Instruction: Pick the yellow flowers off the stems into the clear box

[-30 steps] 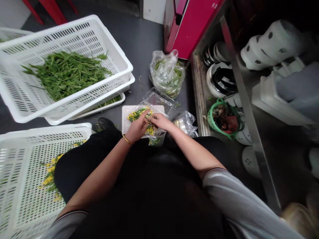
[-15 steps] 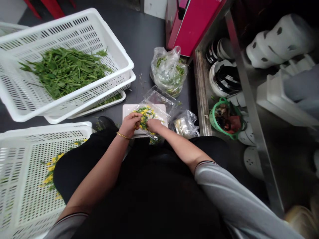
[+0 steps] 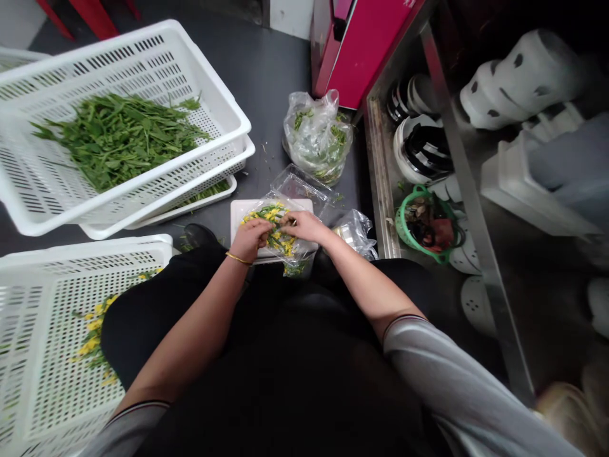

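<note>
Shelving of metal along the right side, loaded with white containers. On the left, a white slotted crate, stacked over others and heaped with cut leafy greens; nearer, a perforated white crate with yellow-and-green flowering sprigs. Beyond the hands, on the dark floor, a bulging clear plastic bag with greenery inside. Closer in, a white slab, and over it an open clear plastic box, reaching past the far right edge. Low on the shelving, a green strainer basket. Over the box, the left hand and right hand, fingers curled, fingertips nearly meeting; too small to make out whether pinching anything. Just below the fingertips, spread on the box's clear plastic, yellow-flowered stems. Around the left wrist, a thin gold-coloured bracelet.
</note>
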### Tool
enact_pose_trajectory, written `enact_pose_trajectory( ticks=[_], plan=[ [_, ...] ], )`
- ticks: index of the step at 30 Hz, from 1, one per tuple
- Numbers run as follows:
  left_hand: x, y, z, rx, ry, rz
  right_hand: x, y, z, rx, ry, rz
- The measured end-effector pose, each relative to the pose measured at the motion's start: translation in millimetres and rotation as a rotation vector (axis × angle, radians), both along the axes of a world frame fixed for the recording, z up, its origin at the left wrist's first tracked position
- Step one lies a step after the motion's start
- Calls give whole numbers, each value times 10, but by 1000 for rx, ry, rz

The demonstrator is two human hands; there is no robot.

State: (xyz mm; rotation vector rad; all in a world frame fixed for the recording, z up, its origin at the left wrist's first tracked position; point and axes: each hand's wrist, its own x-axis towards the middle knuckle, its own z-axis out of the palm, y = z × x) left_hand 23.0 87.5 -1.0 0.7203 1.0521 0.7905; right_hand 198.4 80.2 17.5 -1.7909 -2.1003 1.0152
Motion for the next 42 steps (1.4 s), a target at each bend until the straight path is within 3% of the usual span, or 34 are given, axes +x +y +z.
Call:
enact_pose_trajectory(
  ticks=[4,7,10,12,15,19,25,27,30,35,42],
  plan=[
    [-113,79,123,-6,-124,13,-46,122,-148,-51,-290,-100],
    [-149,99,145,-20,-78,22,-286,152,-397,-198,-427,28],
    [-177,96,160,-49,-202,1,-454,140,-589,-295,-509,119],
    [-198,93,186,-62,-320,-43,-409,141,-608,-317,-539,130],
    [-208,84,220,-92,-394,-99,-178,165,-502,-328,-557,82],
    [-159,52,187,-64,-264,-97,-40,137,-402,-241,-515,-29],
    [-116,5,32,0,63,-123,-319,-7,-541,-319,-532,64],
    [-100,-12,-15,-28,154,-128,-296,-14,-483,-293,-498,52],
    [-40,-31,-58,-32,198,-127,-188,-8,-244,-141,-373,92],
    [57,-12,-9,18,15,-2,-139,-49,174,84,-229,145],
    [46,-34,138,-72,-161,-43,-95,-169,300,112,-79,72]
  ],
)
